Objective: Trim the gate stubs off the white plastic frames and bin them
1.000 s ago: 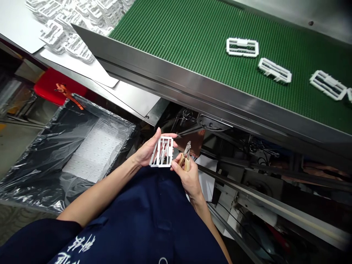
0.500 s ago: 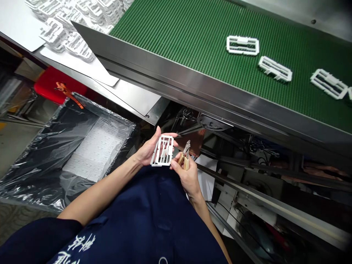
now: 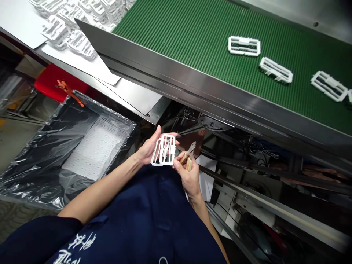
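Left hand (image 3: 148, 149): fingers wrapped around the edge of a white plastic frame (image 3: 164, 137), holding it up at chest height.
Right hand (image 3: 187, 179): closed around the wooden-handled cutters (image 3: 188, 165) — tips pointing away, just beside the frame, not on it.
Hands: close together, each gripping its own thing.
Frame: inner pieces attached; no cut visible, though small nicks would be too fine to tell.
Left to do: those inner pieces, as things lie.
Bin (image 3: 68, 135): lined with clear plastic, layers of white pieces (image 3: 95, 148) inside.
Belt (image 3: 192, 29): green, three frames (image 3: 244, 46) lying apart, a fourth cut off at the edge.
Table: a heap of frames (image 3: 79, 18) — beyond the steel rail's end.
Red stool (image 3: 52, 82): orange-handled snips (image 3: 70, 93) on it.
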